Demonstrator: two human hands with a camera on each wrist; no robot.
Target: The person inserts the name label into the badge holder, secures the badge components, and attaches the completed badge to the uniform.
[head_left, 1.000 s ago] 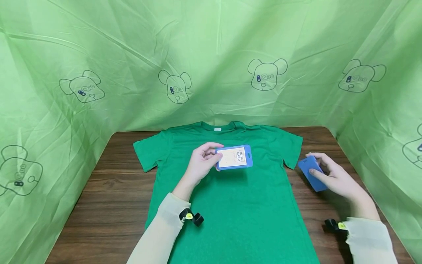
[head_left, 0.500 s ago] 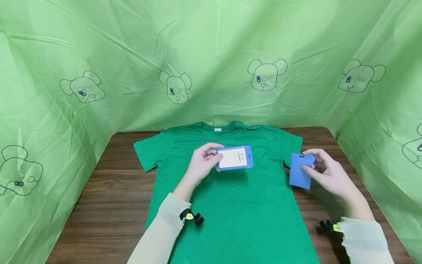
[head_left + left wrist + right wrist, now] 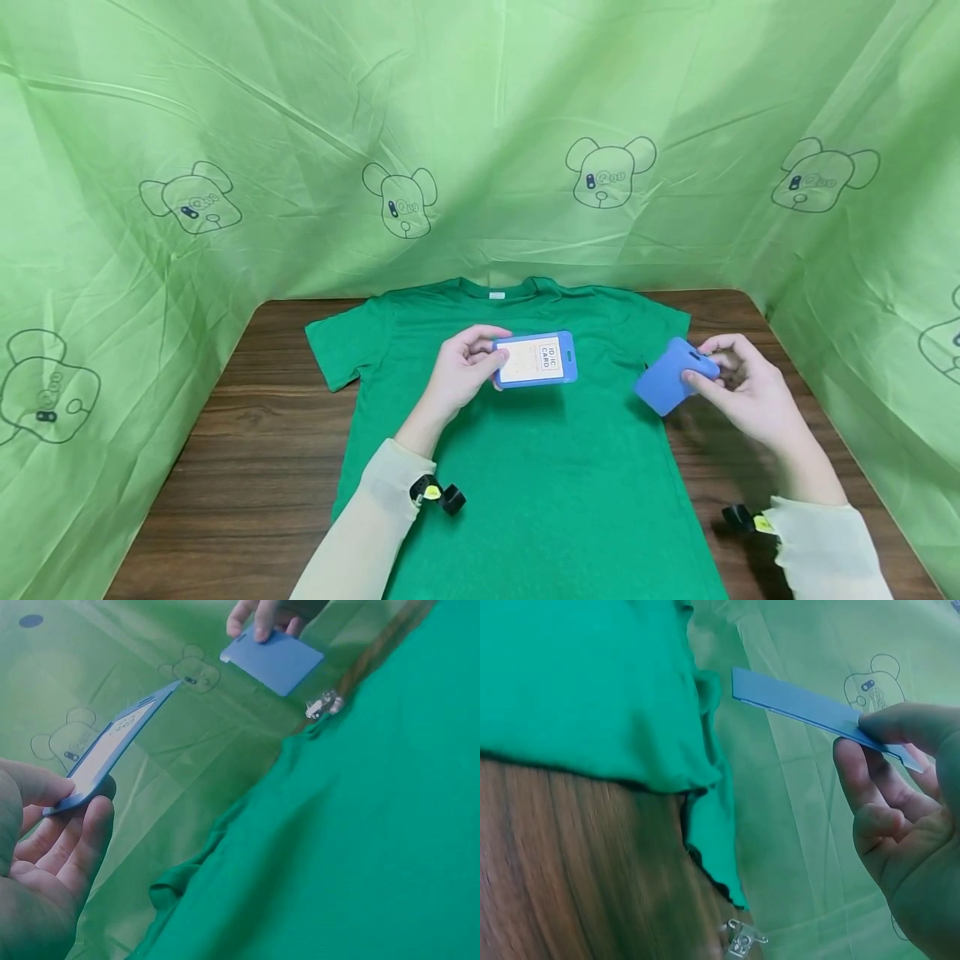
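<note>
Blue plastic frames the card holder (image 3: 535, 360) that the left hand (image 3: 457, 375) pinches by one short end, thumb on top and fingers beneath, so this grip is pressed together on the holder. It is held level above the chest of the green T-shirt (image 3: 525, 467), its white insert printed "ID IC CARD" facing up. In the left wrist view the same holder (image 3: 112, 746) juts away from the fingertips (image 3: 94, 825), seen almost edge-on.

To its right, the right hand (image 3: 738, 387) pinches a plain blue card sleeve (image 3: 670, 376) by its slotted end, thumb against fingers, tilted and held in the air over the shirt's sleeve edge. The right wrist view shows it (image 3: 810, 712) as a thin slab clamped between thumb and fingers (image 3: 862, 776).

The T-shirt lies flat, front up, neckline away from the person, on a dark wooden worktop (image 3: 247, 467). Green cloth printed with bear heads (image 3: 480, 142) hangs behind and on both sides. A small metal clip (image 3: 741, 941) lies on the worktop near the shirt's sleeve.
</note>
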